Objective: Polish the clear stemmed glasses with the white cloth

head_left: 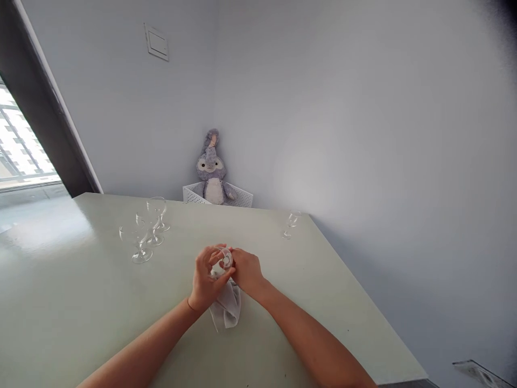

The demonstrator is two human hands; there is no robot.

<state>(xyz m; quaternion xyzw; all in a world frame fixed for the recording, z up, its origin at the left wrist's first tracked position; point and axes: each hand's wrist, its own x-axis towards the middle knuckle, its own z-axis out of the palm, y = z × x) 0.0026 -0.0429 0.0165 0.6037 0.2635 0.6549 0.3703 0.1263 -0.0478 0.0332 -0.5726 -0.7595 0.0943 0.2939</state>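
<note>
My left hand (205, 280) is curled round a glass (226, 260) over the table (81, 307), and my right hand (247, 271) is tight in beside it, fingers hidden, so I can't tell its grip! Below, I've got a grey cloth (226, 310) hanging, 3 stemmed glasses (154, 238) standing left, 1 small goblet (292, 220) off right.

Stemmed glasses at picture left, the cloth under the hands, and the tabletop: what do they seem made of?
Stemmed glasses: clear, glossy, probably glass; the table shows through, though plastic is possible.
Cloth: matte, likely soft fabric, hanging in folds.
Tabletop: smooth, glossy, reflecting window light; glass or laminate, unclear.
</note>
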